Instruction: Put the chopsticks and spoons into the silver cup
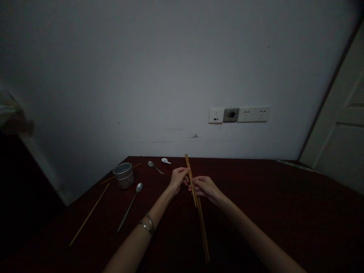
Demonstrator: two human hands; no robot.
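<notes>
Both hands meet over the middle of the dark red table. My left hand (179, 179) pinches wooden chopsticks (188, 163) from the left side, its thumb and fingertips closed on them. From the right, my right hand (207, 188) closes its fingers round the same chopsticks a little lower down. They slant from near the table's back edge toward me. Further chopsticks (203, 235) run on below the hands toward the front edge; whether the right fingers touch these too, I cannot tell. The fingers partly hide where the sticks overlap.
To the left stands a round metal-rimmed container (124, 176), a chopstick (106, 181) passing behind it. A single chopstick (89, 215) and a long-handled spoon (130, 207) lie nearer me. Behind are a small metal spoon (155, 167) and a white spoon (165, 161). A wall (159, 76) borders the table (256, 223).
</notes>
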